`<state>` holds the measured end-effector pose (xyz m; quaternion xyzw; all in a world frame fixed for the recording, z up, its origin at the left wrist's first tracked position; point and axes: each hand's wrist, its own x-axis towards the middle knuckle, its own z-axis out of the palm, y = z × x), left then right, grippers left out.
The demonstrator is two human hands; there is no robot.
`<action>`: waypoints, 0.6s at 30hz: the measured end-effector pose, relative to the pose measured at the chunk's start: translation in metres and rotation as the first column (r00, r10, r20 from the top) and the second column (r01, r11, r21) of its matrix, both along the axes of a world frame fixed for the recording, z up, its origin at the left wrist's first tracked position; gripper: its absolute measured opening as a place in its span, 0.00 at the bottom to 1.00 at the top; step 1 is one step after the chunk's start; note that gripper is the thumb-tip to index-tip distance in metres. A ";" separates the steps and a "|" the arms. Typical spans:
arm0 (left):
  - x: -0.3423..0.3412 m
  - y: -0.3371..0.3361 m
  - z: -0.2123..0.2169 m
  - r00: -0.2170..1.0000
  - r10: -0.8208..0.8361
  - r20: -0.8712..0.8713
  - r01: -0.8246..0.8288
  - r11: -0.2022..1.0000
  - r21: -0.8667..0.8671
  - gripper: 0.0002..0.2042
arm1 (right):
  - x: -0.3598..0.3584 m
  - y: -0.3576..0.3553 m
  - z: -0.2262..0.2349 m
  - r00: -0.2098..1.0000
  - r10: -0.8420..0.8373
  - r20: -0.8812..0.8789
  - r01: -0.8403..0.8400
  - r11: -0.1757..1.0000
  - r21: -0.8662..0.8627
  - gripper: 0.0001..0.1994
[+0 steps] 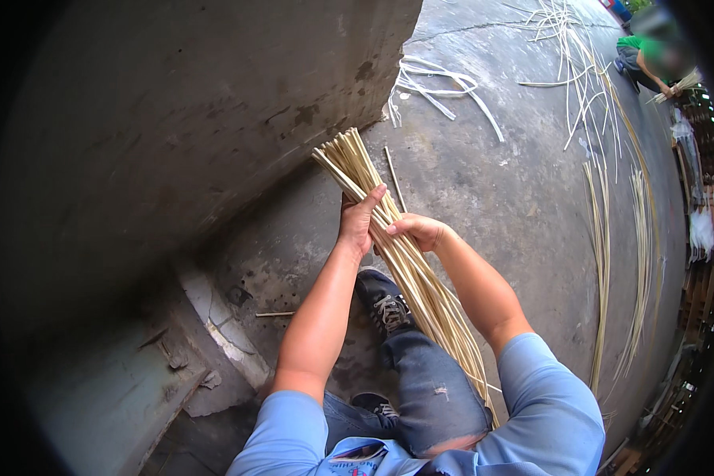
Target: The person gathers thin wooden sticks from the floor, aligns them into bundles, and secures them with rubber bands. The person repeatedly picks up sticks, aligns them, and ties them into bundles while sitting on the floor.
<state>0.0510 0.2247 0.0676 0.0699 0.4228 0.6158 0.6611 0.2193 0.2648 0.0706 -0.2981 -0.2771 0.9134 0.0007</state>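
A thick bundle of rattan canes (420,279) slants across in front of me, its cut ends up near the wall and its long tail running down past my right leg. My left hand (360,219) is wrapped round it near the upper end, thumb on top. Just below and to the right, my right hand (419,230) grips the same bundle, thumb across the canes. The fingers under the bundle are hidden. Beside the upper end, one short loose cane (395,179) lies on the concrete.
A grey concrete wall (214,95) stands at my left, with a broken ledge (222,333) below. Pale strips (452,87) and long canes (601,270) lie on the floor ahead and right. A co-worker in green (650,59) crouches far right, holding canes. Another short cane (274,314) lies near my left forearm.
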 end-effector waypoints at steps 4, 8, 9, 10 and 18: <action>0.002 -0.002 0.006 1.000 0.024 -0.004 -0.024 1.000 -0.001 0.20 | 0.000 -0.006 0.005 0.994 -0.033 0.104 0.026 0.997 0.070 0.30; 0.002 -0.009 0.012 0.998 0.045 -0.033 -0.044 0.998 0.033 0.19 | -0.013 -0.028 0.019 0.963 -0.235 0.132 0.196 0.947 0.256 0.39; 0.006 -0.010 0.013 0.999 0.047 -0.021 -0.046 0.998 0.050 0.19 | -0.009 -0.031 0.021 0.971 -0.209 0.115 0.166 0.938 0.303 0.41; 0.009 -0.014 0.011 0.998 0.054 -0.007 -0.054 0.998 0.027 0.21 | -0.007 -0.032 0.024 0.980 -0.179 0.089 0.138 0.926 0.352 0.42; 0.084 -0.081 -0.001 0.991 0.126 -0.045 -0.127 0.992 -0.025 0.21 | 0.063 -0.110 0.008 0.943 -0.274 0.188 0.123 0.813 0.569 0.42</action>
